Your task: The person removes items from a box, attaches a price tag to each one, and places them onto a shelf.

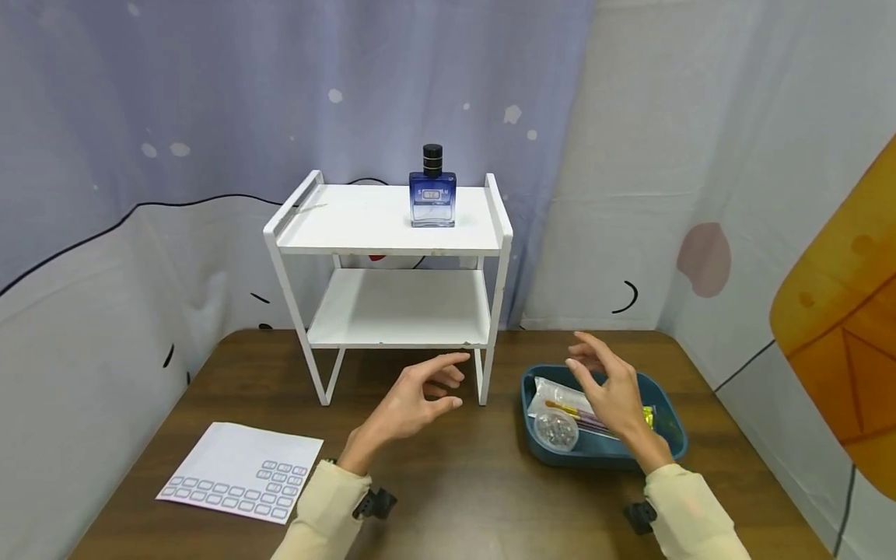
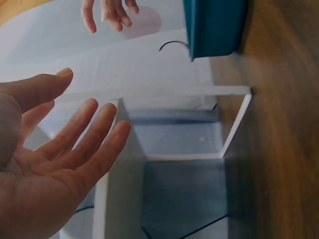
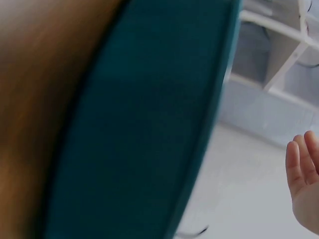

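My left hand hovers in front of the white two-tier shelf, fingers loosely bent and nothing held. In the left wrist view the left hand shows its thumb apart from its fingers. Over the teal basket hangs my right hand, also holding nothing, its thumb and fingers apart. The basket contains a round clear container, a clear plastic packet and slim brushes. A blue perfume bottle with a black cap stands upright on the shelf's top tier.
A white sheet with printed labels lies on the brown table at the left. Behind the shelf hangs a patterned curtain. An orange shape appears on the cloth at the right.
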Available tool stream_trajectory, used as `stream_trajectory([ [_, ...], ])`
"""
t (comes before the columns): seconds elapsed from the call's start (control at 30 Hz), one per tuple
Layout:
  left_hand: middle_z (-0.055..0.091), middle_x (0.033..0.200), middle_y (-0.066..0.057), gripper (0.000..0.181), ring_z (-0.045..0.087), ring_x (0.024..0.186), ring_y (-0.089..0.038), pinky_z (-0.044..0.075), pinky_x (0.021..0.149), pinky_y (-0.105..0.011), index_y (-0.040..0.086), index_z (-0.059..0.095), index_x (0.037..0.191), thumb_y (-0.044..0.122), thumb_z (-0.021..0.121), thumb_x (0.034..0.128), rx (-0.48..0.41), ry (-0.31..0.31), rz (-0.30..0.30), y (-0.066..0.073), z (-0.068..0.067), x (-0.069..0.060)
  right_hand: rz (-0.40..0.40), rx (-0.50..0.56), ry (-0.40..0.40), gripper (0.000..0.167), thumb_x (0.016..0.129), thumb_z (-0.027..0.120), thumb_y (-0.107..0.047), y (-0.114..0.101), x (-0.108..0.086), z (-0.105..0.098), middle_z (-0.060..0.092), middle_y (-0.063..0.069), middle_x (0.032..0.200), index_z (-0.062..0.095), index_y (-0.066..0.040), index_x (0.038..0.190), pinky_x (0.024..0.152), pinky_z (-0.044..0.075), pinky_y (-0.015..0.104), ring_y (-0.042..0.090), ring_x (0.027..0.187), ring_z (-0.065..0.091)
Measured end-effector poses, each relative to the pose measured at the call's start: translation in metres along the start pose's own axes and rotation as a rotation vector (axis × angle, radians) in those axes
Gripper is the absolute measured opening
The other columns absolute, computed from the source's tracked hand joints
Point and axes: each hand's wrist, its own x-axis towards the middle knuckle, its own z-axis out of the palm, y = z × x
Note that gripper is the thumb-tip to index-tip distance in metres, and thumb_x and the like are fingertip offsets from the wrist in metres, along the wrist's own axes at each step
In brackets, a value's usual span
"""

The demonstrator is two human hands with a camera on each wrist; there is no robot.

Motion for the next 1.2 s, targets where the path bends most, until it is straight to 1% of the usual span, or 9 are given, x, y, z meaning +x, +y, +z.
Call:
stream_trajectory([
  [0.07, 0.068, 0.11, -0.014, 0.06, 0.067, 0.102, -0.035, 0.058, 0.087, -0.042, 0.007, 0.055, 0.14, -0.004, 0.074, 0.0839, -0.008, -0.025, -0.001, -0.003, 0.007, 0.002, 0.03, -0.043, -0.005, 0.054, 0.086, 0.073, 0.003, 0.007, -0.009, -0.014, 0.072, 0.014, 0.11, 0.06, -0.009, 0.136, 0.082, 0.048, 0.01, 0.012, 0.097, 0.066],
  [0.2, 0.067, 0.109, -0.016, 0.059, 0.068, 0.1, -0.033, 0.058, 0.086, -0.042, 0.004, 0.055, 0.139, -0.006, 0.074, 0.0841, -0.019, -0.075, 0.004, -0.007, 0.024, 0.005, 0.115, -0.158, -0.017, 0.063, 0.085, 0.077, -0.003, 0.018, -0.029, -0.042, 0.068, 0.014, 0.121, 0.055, -0.012, 0.142, 0.083, 0.043, 0.013, -0.007, 0.099, 0.051],
  [0.3, 0.068, 0.111, -0.015, 0.058, 0.068, 0.101, -0.029, 0.059, 0.086, -0.038, 0.005, 0.056, 0.139, -0.005, 0.074, 0.0843, -0.015, -0.111, 0.005, -0.009, 0.038, 0.008, 0.171, -0.24, -0.035, 0.068, 0.084, 0.079, -0.008, 0.026, -0.043, -0.06, 0.065, 0.016, 0.127, 0.05, -0.012, 0.146, 0.08, 0.039, 0.02, -0.009, 0.099, 0.042],
  [0.43, 0.068, 0.113, -0.014, 0.057, 0.067, 0.104, -0.03, 0.058, 0.088, -0.035, 0.007, 0.058, 0.138, -0.003, 0.075, 0.084, 0.005, -0.135, 0.019, -0.008, 0.055, 0.017, 0.237, -0.304, -0.085, 0.073, 0.086, 0.079, -0.016, 0.036, -0.058, -0.078, 0.061, 0.02, 0.133, 0.045, -0.011, 0.15, 0.08, 0.04, 0.028, 0.016, 0.106, 0.049],
  [0.57, 0.068, 0.113, -0.013, 0.057, 0.067, 0.106, -0.031, 0.057, 0.092, -0.037, 0.009, 0.058, 0.138, 0.0, 0.076, 0.0842, 0.035, -0.161, 0.046, -0.005, 0.069, 0.029, 0.33, -0.324, -0.167, 0.08, 0.088, 0.077, -0.024, 0.046, -0.073, -0.092, 0.053, 0.026, 0.143, 0.036, -0.01, 0.154, 0.084, 0.045, 0.051, 0.042, 0.116, 0.049],
  [0.63, 0.068, 0.113, -0.012, 0.057, 0.066, 0.106, -0.029, 0.056, 0.093, -0.037, 0.01, 0.059, 0.138, 0.002, 0.077, 0.0846, 0.068, -0.175, 0.068, -0.003, 0.075, 0.035, 0.384, -0.325, -0.216, 0.084, 0.089, 0.076, -0.029, 0.051, -0.079, -0.098, 0.045, 0.029, 0.149, 0.03, -0.01, 0.157, 0.086, 0.042, 0.066, 0.051, 0.123, 0.046],
  [0.73, 0.067, 0.114, -0.007, 0.056, 0.064, 0.105, -0.019, 0.055, 0.092, -0.034, 0.012, 0.06, 0.137, 0.006, 0.078, 0.0848, 0.136, -0.196, 0.108, 0.0, 0.084, 0.045, 0.453, -0.322, -0.286, 0.089, 0.09, 0.074, -0.035, 0.057, -0.086, -0.105, 0.036, 0.033, 0.153, 0.023, -0.011, 0.159, 0.089, 0.039, 0.074, 0.061, 0.127, 0.041],
  [0.97, 0.066, 0.123, -0.001, 0.056, 0.058, 0.102, -0.008, 0.047, 0.084, -0.017, 0.021, 0.059, 0.14, 0.014, 0.078, 0.0871, 0.259, -0.287, 0.144, 0.007, 0.105, 0.066, 0.576, -0.297, -0.438, 0.092, 0.095, 0.066, -0.043, 0.067, -0.095, -0.113, 0.029, 0.043, 0.151, 0.013, -0.005, 0.16, 0.084, 0.049, 0.069, 0.066, 0.117, 0.049],
  [1.2, 0.065, 0.128, -0.002, 0.053, 0.058, 0.114, -0.014, 0.045, 0.09, -0.022, 0.021, 0.06, 0.139, 0.018, 0.076, 0.0888, 0.368, -0.401, 0.118, 0.005, 0.12, 0.082, 0.652, -0.24, -0.52, 0.091, 0.098, 0.06, -0.044, 0.072, -0.095, -0.114, 0.021, 0.044, 0.153, 0.008, -0.001, 0.159, 0.093, 0.04, 0.074, 0.066, 0.131, 0.033],
])
